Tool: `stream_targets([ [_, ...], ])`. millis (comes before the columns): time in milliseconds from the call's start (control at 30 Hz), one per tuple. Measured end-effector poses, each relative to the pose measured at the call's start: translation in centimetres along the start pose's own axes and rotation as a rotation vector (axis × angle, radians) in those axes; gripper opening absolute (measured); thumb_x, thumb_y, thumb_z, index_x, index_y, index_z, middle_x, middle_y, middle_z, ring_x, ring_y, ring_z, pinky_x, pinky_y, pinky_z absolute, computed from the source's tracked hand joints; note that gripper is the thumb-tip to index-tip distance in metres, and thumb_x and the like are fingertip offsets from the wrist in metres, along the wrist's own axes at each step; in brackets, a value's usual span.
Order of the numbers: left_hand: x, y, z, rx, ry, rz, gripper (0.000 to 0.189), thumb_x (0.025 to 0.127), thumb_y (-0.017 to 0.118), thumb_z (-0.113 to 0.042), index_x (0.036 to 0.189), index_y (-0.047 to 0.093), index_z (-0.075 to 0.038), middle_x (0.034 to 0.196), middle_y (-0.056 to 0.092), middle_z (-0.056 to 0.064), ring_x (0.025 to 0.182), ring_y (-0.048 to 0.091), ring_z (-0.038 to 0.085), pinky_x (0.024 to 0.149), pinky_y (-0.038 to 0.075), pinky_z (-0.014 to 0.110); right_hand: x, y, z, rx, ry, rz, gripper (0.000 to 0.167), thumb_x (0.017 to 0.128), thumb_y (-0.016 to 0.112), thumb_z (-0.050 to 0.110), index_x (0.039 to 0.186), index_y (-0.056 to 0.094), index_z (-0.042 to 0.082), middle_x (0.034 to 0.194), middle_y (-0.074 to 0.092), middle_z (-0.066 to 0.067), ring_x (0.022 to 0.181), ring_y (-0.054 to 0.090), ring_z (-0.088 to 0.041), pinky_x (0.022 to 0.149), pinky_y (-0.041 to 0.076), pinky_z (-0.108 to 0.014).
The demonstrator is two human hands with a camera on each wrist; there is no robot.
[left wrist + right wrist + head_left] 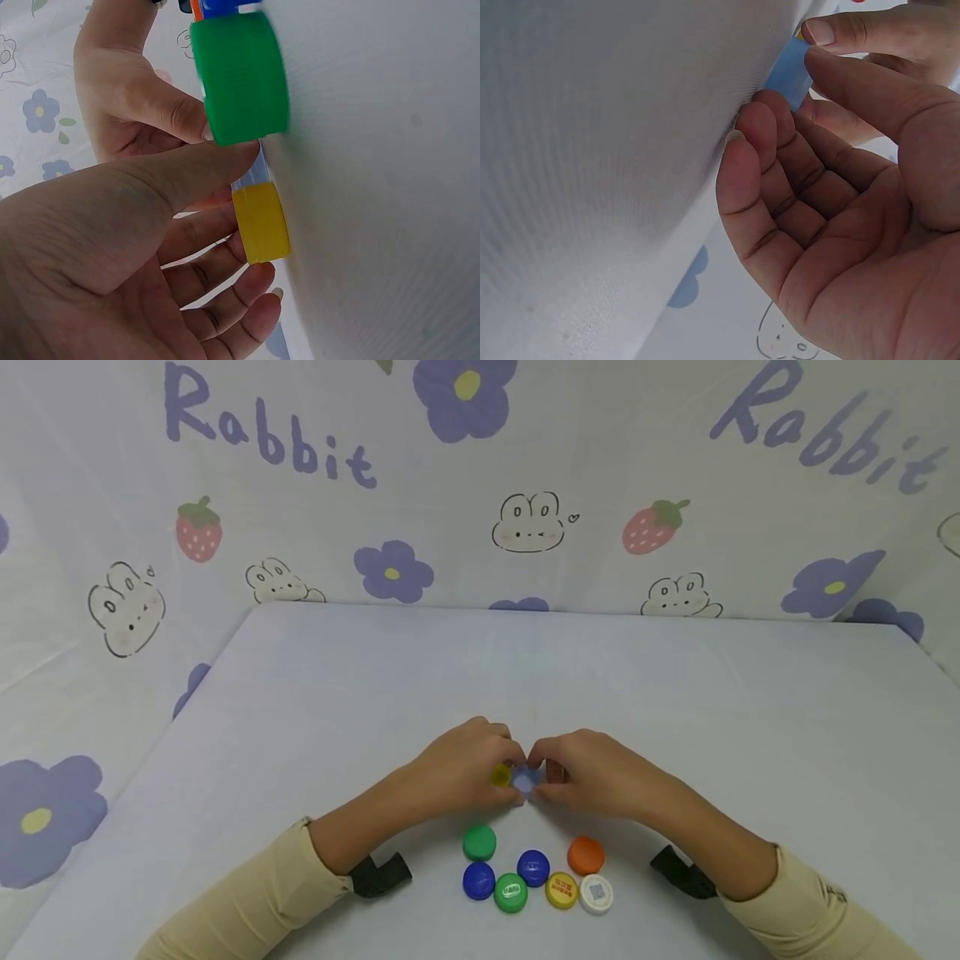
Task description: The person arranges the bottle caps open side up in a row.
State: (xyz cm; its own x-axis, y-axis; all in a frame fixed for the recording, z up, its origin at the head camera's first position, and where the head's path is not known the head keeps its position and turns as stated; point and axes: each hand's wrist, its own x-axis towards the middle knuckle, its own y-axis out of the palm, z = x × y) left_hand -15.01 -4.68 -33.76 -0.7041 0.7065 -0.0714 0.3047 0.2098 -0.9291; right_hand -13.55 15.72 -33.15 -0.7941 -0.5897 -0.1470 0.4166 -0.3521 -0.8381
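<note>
Blue is the cap [525, 780] pinched by fingers of left hand [465, 768] and right hand [600, 772], beside a yellow cap [261, 223].

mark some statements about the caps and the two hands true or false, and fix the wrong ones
1. The pale blue cap is between the left hand and the right hand. True.
2. The orange cap is held in the right hand. False: the orange cap lies on the table, apart from both hands.
3. A yellow cap sits beside the pale blue one, on the left hand's side. True.
4. The white cap has a blank top. False: the white cap bears a square printed pattern.
5. Two dark blue caps lie on the table. True.
</note>
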Motion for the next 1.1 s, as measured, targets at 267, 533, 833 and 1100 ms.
stream_targets([
  [267, 0.0, 0.1, 0.1, 0.011, 0.0, 0.001, 0.036, 0.088, 0.083, -0.031, 0.117, 0.077, -0.012, 0.096, 0.066, -0.002, 0.089, 0.052, 0.016, 0.075, 0.044, 0.026, 0.1, -0.1, 0.1, -0.009, 0.0, 0.003, 0.022, 0.09, 0.079, 0.013, 0.11, 0.073, 0.005, 0.072, 0.057, 0.006, 0.066, 0.053, -0.011, 0.06, 0.046, -0.026],
  [533, -0.3, -0.8, 0.1, 0.033, -0.03, -0.001, 0.044, 0.087, 0.083, -0.035, 0.122, 0.074, -0.011, 0.108, 0.068, 0.001, 0.096, 0.055, 0.017, 0.08, 0.047, 0.026, 0.0, -0.6, 0.5, -0.027, 0.045, 0.021, 0.035, 0.091, 0.079, 0.019, 0.121, 0.069, 0.004, 0.072, 0.059, 0.007, 0.067, 0.054, -0.012, 0.063, 0.047, -0.028],
  [833, -2.4, -2.8, -0.7, -0.014, -0.081, -0.009, 0.031, 0.09, 0.081, -0.032, 0.114, 0.075, -0.014, 0.108, 0.067, -0.001, 0.101, 0.056, 0.018, 0.083, 0.051, 0.028, -1.2, -1.2, 2.6, -0.102, 0.017, 0.007, 0.029, 0.091, 0.08, 0.021, 0.118, 0.072, 0.013, 0.077, 0.062, 0.011, 0.074, 0.056, -0.012, 0.069, 0.05, -0.027],
  [1100, -5.4, -2.8, -1.0, -0.001, -0.072, 0.075, 0.018, 0.087, 0.083, -0.023, 0.1, 0.076, -0.014, 0.096, 0.065, -0.004, 0.093, 0.053, 0.015, 0.079, 0.05, 0.028, -1.4, 0.6, 4.6, -0.144, -0.221, 0.015, 0.02, 0.087, 0.083, 0.015, 0.106, 0.075, 0.012, 0.087, 0.068, 0.008, 0.076, 0.061, -0.007, 0.069, 0.052, -0.022],
])
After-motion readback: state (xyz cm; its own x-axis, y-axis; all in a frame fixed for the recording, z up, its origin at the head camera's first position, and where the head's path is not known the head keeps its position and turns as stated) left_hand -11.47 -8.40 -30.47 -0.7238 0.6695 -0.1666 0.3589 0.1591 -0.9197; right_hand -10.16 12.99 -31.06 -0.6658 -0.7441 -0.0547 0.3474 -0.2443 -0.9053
